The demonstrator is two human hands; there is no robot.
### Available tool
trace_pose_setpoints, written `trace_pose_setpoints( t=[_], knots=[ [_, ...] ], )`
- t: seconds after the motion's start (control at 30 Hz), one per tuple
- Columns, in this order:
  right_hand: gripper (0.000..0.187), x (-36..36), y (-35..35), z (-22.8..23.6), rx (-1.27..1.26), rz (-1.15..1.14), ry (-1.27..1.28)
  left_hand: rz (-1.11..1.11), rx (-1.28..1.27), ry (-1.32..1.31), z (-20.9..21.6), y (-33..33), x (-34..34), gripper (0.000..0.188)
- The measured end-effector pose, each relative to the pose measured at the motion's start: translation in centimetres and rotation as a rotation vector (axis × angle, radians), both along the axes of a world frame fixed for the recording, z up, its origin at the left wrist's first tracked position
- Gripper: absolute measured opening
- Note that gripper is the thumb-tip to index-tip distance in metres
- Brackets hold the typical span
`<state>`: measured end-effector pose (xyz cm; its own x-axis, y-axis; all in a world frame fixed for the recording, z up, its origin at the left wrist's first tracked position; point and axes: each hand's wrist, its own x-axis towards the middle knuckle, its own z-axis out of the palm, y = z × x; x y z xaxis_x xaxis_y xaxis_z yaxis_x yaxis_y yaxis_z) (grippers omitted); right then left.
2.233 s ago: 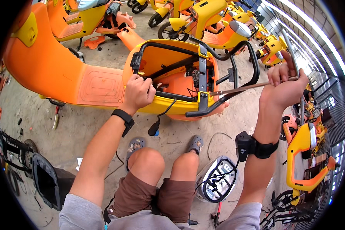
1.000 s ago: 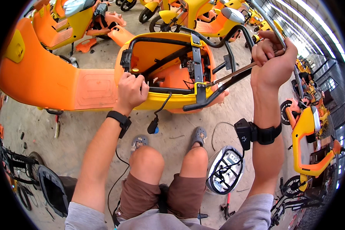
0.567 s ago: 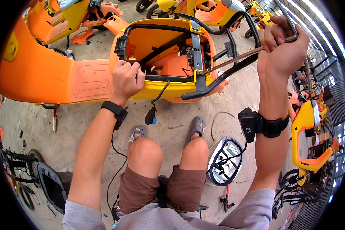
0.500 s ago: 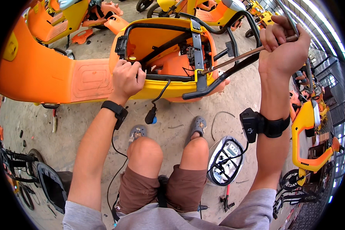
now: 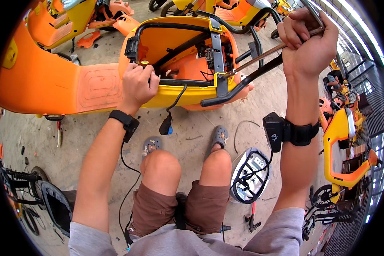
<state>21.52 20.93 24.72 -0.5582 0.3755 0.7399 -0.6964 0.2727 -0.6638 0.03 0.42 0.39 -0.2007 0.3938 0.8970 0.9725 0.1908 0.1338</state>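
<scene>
A yellow and orange scooter body [image 5: 99, 87] lies across the front of me, its seat compartment uncovered. My left hand [image 5: 139, 85] is closed over the near rim of that opening, at its left end. Raised at the upper right, my right hand [image 5: 309, 45] is wrapped around the handle end of a long-shafted wrench [image 5: 260, 57], whose metal bar sticks up past my fingers. The wrench slants down to the left, and its tip meets the near end of a black metal crosspiece [image 5: 217, 53] by the black tubular rack [image 5: 243, 87]. My fingers partly hide the handle.
A black cable with a plug [image 5: 166, 126] hangs from the scooter's near side. On the floor by my right knee lies an upturned seat [image 5: 251, 176], with a red-handled tool [image 5: 252, 217] beside it. More scooters [image 5: 347, 153] stand around, and dark parts [image 5: 57, 209] lie at left.
The view has shifted slightly. My right hand and the wrench appear a little further left and up; the tip stays on the crosspiece, and my left hand keeps its hold on the rim.
</scene>
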Motion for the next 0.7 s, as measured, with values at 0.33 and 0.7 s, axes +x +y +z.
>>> trace_pose_setpoints(
  t=[0.33,0.7],
  knots=[
    [0.056,-2.3,1.5,0.3,0.016,0.373,-0.067,-0.007,-0.029,-0.026,0.1,-0.2,0.1,0.012],
    [0.024,-2.9,0.3,0.7,-0.347,0.014,0.121,0.001,-0.024,-0.036,0.3,-0.3,0.4,0.013]
  ],
)
